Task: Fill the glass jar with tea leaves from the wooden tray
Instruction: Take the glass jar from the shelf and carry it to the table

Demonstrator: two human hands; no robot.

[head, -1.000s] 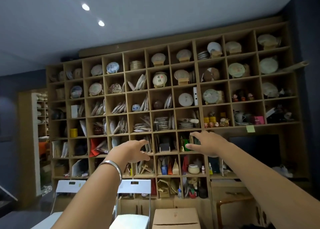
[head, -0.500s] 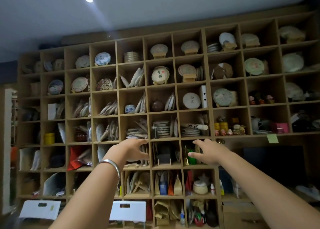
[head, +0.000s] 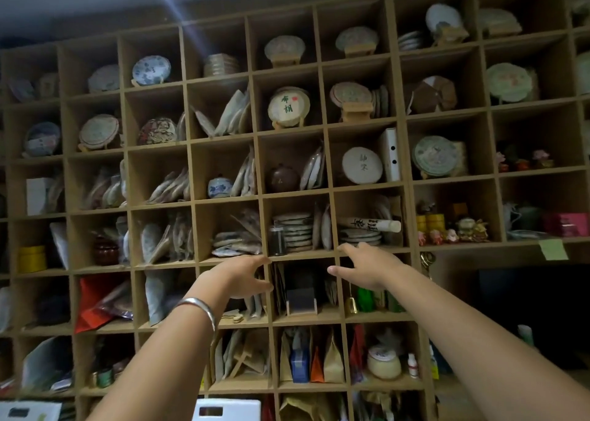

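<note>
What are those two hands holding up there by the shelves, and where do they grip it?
Nothing is held. The left hand and right hand reach, fingers loosely spread, toward the wooden cubby shelf below a small dark glass jar.

A round paper-wrapped tea cake [head: 289, 106] on a wooden stand in an upper compartment of the shelf [head: 325, 189] bears two large green characters, 布朗, with a small red mark beside them. A paler round cake [head: 362, 165] carries two small dark handwritten characters, too blurred to read. A white roll [head: 370, 224] shows black brush characters, unreadable.
</note>
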